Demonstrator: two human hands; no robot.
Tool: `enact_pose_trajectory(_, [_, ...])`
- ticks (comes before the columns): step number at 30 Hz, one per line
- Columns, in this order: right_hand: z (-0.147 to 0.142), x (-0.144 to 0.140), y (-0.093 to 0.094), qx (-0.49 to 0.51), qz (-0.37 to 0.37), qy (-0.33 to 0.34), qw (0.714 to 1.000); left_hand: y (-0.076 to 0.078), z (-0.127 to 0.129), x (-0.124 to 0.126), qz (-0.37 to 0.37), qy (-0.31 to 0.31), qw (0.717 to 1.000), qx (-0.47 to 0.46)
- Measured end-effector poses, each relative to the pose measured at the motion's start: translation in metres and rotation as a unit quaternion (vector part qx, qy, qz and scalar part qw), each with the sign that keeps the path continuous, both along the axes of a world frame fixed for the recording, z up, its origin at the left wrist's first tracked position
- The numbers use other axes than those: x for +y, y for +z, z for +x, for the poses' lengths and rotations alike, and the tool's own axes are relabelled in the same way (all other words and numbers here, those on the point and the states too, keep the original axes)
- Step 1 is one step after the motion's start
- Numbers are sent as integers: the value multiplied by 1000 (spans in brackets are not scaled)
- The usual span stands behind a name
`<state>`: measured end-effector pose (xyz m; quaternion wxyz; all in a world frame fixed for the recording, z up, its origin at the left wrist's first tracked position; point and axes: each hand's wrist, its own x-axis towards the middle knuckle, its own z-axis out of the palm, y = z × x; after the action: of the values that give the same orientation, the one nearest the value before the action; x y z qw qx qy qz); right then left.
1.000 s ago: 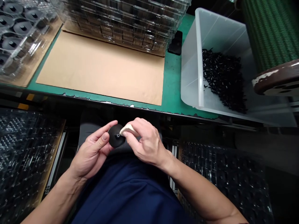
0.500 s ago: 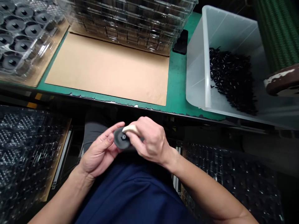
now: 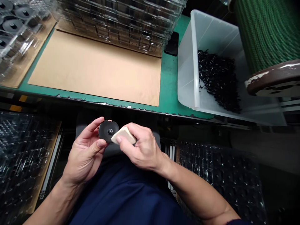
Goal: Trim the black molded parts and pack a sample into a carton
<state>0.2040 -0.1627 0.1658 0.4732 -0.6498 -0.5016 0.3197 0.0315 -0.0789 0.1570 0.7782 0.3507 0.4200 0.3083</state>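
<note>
Below counter edge, frame centre | left hand (image 3: 85, 153) fingers pinch black disc (image 3: 108, 131) | right hand (image 3: 142, 148) fingers closed on beige block (image 3: 123, 136) touching disc hub | disc not yet trayed; upper-left tray (image 3: 14, 28) part-filled

A green bench top (image 3: 170, 93) carried a cardboard sheet (image 3: 98, 70). Clear trays (image 3: 122, 22) were stacked behind it; a translucent bin (image 3: 206, 40) sat right.

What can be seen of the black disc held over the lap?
The black disc is round and matte, plastic or rubber by its look, with a small hub and hole at its centre. It faces up toward the camera, slightly tilted, below the green bench edge. The left hand pinches its rim between thumb and fingers. The right hand presses a beige block against its right edge, covering part of it.
</note>
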Motion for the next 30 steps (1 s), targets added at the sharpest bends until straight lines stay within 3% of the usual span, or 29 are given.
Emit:
enact_pose_trajectory(5, [5, 2, -2, -49, 21, -11, 999, -1, -1, -1, -20, -6, 1000, 4])
enact_pose_trajectory(9, [10, 0, -5, -10, 34, 55, 998, 1, -3, 0, -37, -17, 999, -6])
enact_pose_trajectory(11, [12, 0, -6, -56, 44, 46, 996, 2, -4, 1, -53, -38, 998, -8])
enact_pose_trajectory(14, [14, 0, -8, -148, 53, 30, 987, 1, -5, 1, -102, -82, 991, -6])
enact_pose_trajectory(17, [15, 0, -9, -206, 74, 67, 973, -2, -7, 1, -148, -118, 982, -17])
enact_pose_trajectory(22, [17, -2, -12, -201, 116, 135, 963, -8, -9, -3, -232, -161, 959, -19])
enact_pose_trajectory(28, [23, -2, -11, -233, 184, 195, 935, -7, -4, -9, -302, -179, 936, -22])
enact_pose_trajectory(30, [21, -4, -12, -239, 180, 155, 942, -7, -3, -7, -284, -142, 948, -33])
